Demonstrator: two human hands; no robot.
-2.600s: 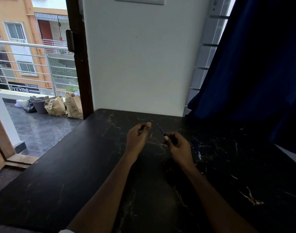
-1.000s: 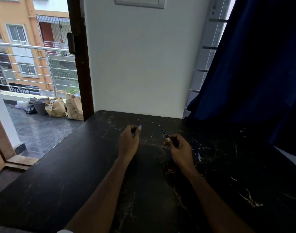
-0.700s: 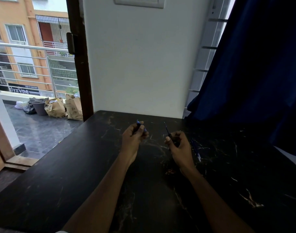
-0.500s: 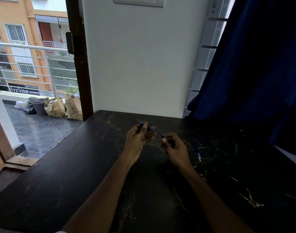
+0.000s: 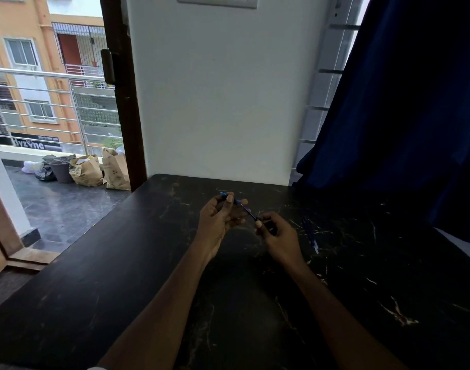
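Left hand [image 5: 217, 217] pinches a short blue pen piece [image 5: 229, 196] above the table [image 5: 121, 263]. Right hand [image 5: 279, 236] pinches a thin refill [image 5: 248, 210] that meets it. Both judged light. The refill looks bendy, so grip it near the joint.

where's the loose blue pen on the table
In the head view, the blue pen lies on the black table, just right of the right hand.
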